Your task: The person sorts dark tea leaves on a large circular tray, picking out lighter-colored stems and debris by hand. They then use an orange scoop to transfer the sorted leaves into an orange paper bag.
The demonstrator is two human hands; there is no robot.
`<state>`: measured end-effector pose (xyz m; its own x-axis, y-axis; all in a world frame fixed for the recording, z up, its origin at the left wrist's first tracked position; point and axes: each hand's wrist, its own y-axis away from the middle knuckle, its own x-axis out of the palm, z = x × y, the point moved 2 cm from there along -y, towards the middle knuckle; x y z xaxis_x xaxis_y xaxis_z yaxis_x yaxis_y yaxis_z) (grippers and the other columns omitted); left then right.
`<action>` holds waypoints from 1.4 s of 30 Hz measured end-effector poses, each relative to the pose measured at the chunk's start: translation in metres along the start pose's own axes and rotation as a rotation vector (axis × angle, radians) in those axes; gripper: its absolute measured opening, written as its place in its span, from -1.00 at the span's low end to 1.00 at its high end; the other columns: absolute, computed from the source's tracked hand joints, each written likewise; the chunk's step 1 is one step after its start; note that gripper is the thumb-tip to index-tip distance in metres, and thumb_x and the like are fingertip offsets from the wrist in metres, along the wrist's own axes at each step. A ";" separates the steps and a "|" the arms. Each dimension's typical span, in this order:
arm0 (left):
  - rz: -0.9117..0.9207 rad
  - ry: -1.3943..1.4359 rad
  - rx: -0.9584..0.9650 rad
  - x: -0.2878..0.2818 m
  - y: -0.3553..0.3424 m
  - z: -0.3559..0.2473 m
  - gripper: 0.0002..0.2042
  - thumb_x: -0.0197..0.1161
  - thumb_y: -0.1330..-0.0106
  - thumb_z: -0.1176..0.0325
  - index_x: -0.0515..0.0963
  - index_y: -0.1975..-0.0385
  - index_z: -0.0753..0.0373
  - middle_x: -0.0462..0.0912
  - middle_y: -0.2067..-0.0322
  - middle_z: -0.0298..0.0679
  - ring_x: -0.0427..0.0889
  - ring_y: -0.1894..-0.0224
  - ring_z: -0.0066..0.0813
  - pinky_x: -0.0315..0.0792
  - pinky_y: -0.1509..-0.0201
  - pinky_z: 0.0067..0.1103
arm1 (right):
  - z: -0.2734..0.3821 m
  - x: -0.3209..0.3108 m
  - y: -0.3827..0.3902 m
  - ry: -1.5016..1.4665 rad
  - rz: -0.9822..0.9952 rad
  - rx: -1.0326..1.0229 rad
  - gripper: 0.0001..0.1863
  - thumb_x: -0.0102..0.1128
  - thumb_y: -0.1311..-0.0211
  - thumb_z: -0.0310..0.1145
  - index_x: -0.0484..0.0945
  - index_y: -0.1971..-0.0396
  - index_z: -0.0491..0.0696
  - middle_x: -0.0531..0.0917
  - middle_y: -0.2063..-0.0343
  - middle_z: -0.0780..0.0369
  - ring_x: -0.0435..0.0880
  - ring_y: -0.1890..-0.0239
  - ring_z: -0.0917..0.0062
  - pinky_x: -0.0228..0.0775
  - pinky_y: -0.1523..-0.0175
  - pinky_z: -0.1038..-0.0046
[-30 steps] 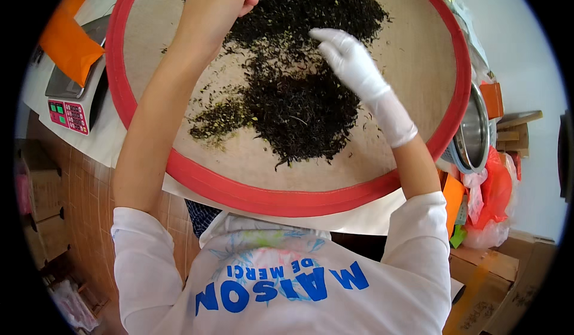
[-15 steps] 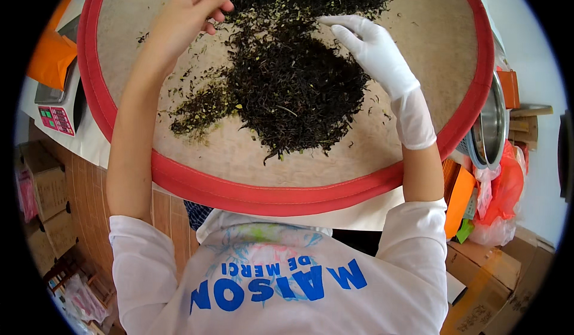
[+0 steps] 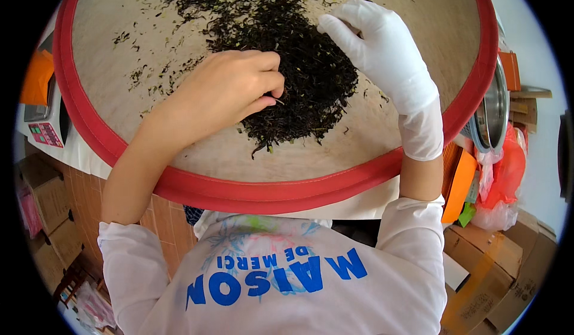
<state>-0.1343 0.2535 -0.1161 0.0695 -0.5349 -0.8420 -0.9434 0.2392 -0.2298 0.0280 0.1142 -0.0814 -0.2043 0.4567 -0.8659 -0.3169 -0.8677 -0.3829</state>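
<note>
Head view, dark leaves (image 3: 314, 84), loosely heaped

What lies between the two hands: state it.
In the head view, the nearer heap of dark leaves lies between the bare left hand and the gloved right hand.

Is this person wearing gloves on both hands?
No, the right hand wears a white glove, but the left hand is bare.
</note>
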 end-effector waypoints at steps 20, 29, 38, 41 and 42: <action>-0.117 0.359 -0.320 -0.025 -0.004 0.004 -0.95 0.30 -0.18 0.50 0.56 0.41 0.29 0.59 0.34 -0.35 0.49 0.36 -0.60 0.33 0.29 -0.66 | -0.047 -0.010 0.013 0.123 0.101 0.211 -0.63 0.04 -0.29 -0.08 0.64 0.41 -0.09 0.64 0.55 0.06 0.64 0.41 0.14 0.50 0.22 0.22; -0.045 0.655 -0.517 -0.020 -0.003 0.011 -0.83 0.18 -0.37 0.36 0.57 0.18 0.33 0.61 0.32 -0.37 0.51 0.27 -0.67 0.40 0.14 -0.66 | -0.041 -0.008 0.012 0.082 0.217 0.265 -0.61 0.04 -0.30 -0.03 0.64 0.30 -0.07 0.70 0.45 0.12 0.67 0.33 0.18 0.50 0.15 0.25; -0.046 0.861 -0.592 -0.020 -0.002 0.013 -0.67 0.19 -0.36 0.39 0.49 -0.09 0.32 0.64 0.35 -0.29 0.55 0.32 -0.68 0.46 0.17 -0.70 | -0.043 -0.012 0.012 0.090 0.257 0.300 -0.63 0.07 -0.32 -0.11 0.61 0.12 -0.10 0.67 0.28 0.02 0.65 0.22 0.14 0.47 0.06 0.31; -0.070 0.853 -0.611 -0.021 -0.002 0.013 -0.64 0.20 -0.36 0.40 0.45 -0.13 0.32 0.64 0.38 -0.29 0.56 0.34 -0.68 0.47 0.19 -0.71 | -0.042 -0.016 0.011 0.068 0.261 0.316 -0.61 0.07 -0.33 -0.11 0.61 0.10 -0.11 0.67 0.28 0.01 0.65 0.22 0.14 0.47 0.06 0.31; -0.085 0.854 -0.614 -0.020 -0.002 0.014 -0.63 0.20 -0.36 0.40 0.44 -0.15 0.32 0.64 0.38 -0.29 0.57 0.34 -0.67 0.47 0.19 -0.71 | -0.044 -0.016 0.012 0.077 0.247 0.311 -0.61 0.05 -0.33 -0.08 0.62 0.12 -0.09 0.68 0.33 0.03 0.66 0.25 0.14 0.48 0.08 0.29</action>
<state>-0.1291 0.2753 -0.1054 0.1170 -0.9807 -0.1565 -0.9650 -0.1495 0.2155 0.0685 0.0877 -0.0862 -0.2435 0.2159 -0.9456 -0.5349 -0.8431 -0.0548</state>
